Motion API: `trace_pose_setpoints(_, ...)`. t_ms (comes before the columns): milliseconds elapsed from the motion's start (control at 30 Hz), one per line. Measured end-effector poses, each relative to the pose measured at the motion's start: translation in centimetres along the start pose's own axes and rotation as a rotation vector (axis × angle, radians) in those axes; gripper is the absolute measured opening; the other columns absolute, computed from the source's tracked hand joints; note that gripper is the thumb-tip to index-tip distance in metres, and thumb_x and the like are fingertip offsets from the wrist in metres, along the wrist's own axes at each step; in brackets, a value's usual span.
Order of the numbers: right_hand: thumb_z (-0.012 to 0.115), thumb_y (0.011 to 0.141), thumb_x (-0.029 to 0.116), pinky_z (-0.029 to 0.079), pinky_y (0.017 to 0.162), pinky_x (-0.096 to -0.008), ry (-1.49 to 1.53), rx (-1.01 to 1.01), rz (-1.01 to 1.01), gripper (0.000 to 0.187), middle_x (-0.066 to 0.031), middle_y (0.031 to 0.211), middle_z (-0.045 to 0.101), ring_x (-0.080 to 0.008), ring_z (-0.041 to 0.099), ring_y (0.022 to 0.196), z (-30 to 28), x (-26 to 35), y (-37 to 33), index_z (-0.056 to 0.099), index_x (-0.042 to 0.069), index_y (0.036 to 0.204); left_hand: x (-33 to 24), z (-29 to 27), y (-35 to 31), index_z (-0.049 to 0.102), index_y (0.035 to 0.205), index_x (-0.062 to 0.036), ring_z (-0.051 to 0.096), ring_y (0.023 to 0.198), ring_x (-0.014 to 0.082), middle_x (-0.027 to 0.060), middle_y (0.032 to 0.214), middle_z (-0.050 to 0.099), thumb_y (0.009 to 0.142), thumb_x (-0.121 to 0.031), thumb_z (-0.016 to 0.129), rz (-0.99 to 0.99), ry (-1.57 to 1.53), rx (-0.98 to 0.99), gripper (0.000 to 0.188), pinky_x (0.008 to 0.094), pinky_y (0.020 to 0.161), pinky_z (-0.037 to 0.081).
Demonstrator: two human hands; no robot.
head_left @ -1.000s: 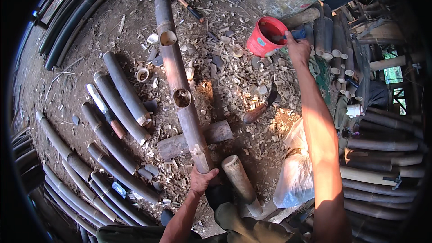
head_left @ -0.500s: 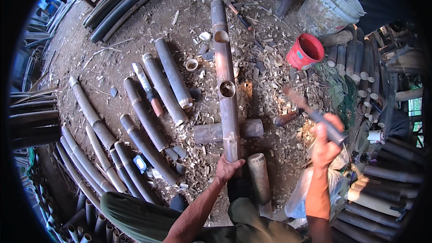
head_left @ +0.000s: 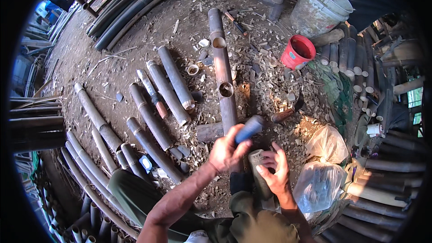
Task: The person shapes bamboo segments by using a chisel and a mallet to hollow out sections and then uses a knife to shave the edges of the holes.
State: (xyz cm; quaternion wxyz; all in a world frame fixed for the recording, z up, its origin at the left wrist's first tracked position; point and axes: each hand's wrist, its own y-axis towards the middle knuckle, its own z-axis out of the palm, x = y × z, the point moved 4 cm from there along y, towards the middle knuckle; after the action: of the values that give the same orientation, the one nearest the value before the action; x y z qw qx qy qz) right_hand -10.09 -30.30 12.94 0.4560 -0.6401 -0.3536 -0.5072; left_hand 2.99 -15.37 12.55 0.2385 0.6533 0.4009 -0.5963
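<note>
My left hand (head_left: 223,153) is closed on a tool with a dark blue handle (head_left: 250,128), smeared by motion; the rest of the tool is hidden. Below and behind this hand runs a long bamboo tube (head_left: 228,113) with two round holes cut in its upper side. It rests across a short bamboo log (head_left: 209,132). My right hand (head_left: 275,169) is open, fingers apart, beside the top end of a short, pale bamboo piece (head_left: 259,173) between my legs. Whether the fingers touch it I cannot tell. A curved knife with a wooden handle (head_left: 283,115) lies among the shavings.
Several cut bamboo lengths (head_left: 167,94) lie on the left, with a wrapped-handle blade (head_left: 150,92) among them. At the upper right stand a red bucket (head_left: 292,55) and a dirty white bucket (head_left: 315,11). Plastic bags (head_left: 318,186) sit right of my right hand.
The blue-handled tool has passed from my right hand to my left. My left hand has let go of the tube's near end; my right has come inward, open, to the short bamboo piece.
</note>
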Motion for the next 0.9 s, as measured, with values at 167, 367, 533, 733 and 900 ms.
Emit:
trace_pose_setpoints(167,0.079,0.064,0.051,0.041,0.096,-0.0555,-1.048,-0.081,0.392,0.108,-0.0303,0.134,0.039,-0.0479,0.044,0.119,-4.7,-16.5,-11.5,0.026,0.006,0.146,2.1,-4.4,2.4,0.054,0.102,-0.0019,0.046,0.066,0.0071,-0.0011,0.079,0.053,0.088,-0.019,0.057,-0.026,-0.440,-0.147,0.022,0.0234,0.059,0.040)
trace_pose_setpoints(367,0.078,0.065,0.051,0.043,0.097,-0.0512,-0.957,-0.111,0.502,0.105,-0.0288,0.130,0.046,-0.0458,0.048,0.119,-4.9,-18.8,-14.6,0.025,0.009,0.146,3.2,-6.7,2.7,0.055,0.091,-0.0068,0.039,0.054,0.0009,-0.0051,0.068,0.049,0.090,-0.015,0.062,-0.037,-0.434,-0.358,0.011,0.0174,0.046,0.030)
trace_pose_setpoints(533,0.080,0.067,0.042,0.048,0.092,-0.0432,-0.498,0.033,0.507,0.097,-0.0212,0.122,0.058,-0.0364,0.057,0.114,-6.1,-15.1,-13.1,0.031,0.008,0.143,1.2,-6.5,3.7,0.052,0.087,-0.0055,0.038,0.053,0.0027,-0.0031,0.065,0.046,0.080,-0.004,0.050,0.008,-0.534,-0.294,0.007,0.0197,0.043,0.028)
trace_pose_setpoints(733,0.080,0.073,0.035,0.039,0.100,-0.0365,-0.095,0.124,0.535,0.084,-0.0132,0.122,0.056,-0.0235,0.052,0.114,-7.8,-8.8,-11.0,0.038,-0.002,0.136,-0.4,-2.7,6.1,0.047,0.070,-0.0132,0.034,0.046,0.0005,-0.0092,0.058,0.042,0.091,-0.019,0.067,-0.005,-0.509,-0.335,0.030,0.0197,0.041,0.026)
trace_pose_setpoints(900,0.080,0.068,0.033,0.045,0.093,-0.0378,-0.335,-0.023,0.195,0.082,-0.0150,0.116,0.059,-0.0255,0.058,0.105,-8.6,-2.6,-8.7,0.042,0.000,0.133,0.7,-0.5,7.3,0.069,0.086,0.0005,0.052,0.069,0.0027,-0.0044,0.075,0.063,0.087,-0.021,0.073,-0.053,-0.439,-0.340,0.022,0.0219,0.064,0.045)
